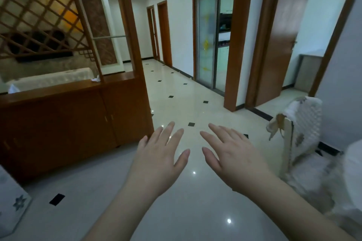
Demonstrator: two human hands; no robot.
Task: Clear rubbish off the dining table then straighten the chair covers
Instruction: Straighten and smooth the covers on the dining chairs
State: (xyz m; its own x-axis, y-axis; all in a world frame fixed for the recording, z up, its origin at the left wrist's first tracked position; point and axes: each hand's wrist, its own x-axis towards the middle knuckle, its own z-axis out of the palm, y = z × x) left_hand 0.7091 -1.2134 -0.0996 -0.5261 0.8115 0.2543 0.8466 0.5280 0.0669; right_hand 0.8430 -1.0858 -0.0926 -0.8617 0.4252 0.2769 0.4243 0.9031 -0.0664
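Reaching forward over the glossy tiled floor (176, 88), both hands are raised palm-down with nothing in them.

Left hand (156, 158): fingers straight and spread, holding nothing, touching nothing.

Right hand (233, 158): fingers likewise straight and fanned apart, empty, just beside the left, the two thumbs near each other but apart.

Chair (297, 133): at the right edge, pale frame, its back turned towards the camera. Chair cover (307, 123): white, quilted, with grey flower motifs; it sits crooked on the backrest (one corner hangs loose and crumpled off the left side of the frame). The right hand is near it but not touching.

Second white fabric (13, 197) with a blue-grey flower print: bottom left corner, only partly in view; what it covers cannot be told.

Wooden cabinet (68, 123): brown, low, on the left, with a lattice screen (39, 15) rising above it. Crumpled white paper (96, 80): lying on the cabinet's top surface beside the screen post.

Sliding glass door (207, 39): wood-framed, on the right wall of the hallway, partly open.

Dining table: cannot be made out with certainty.
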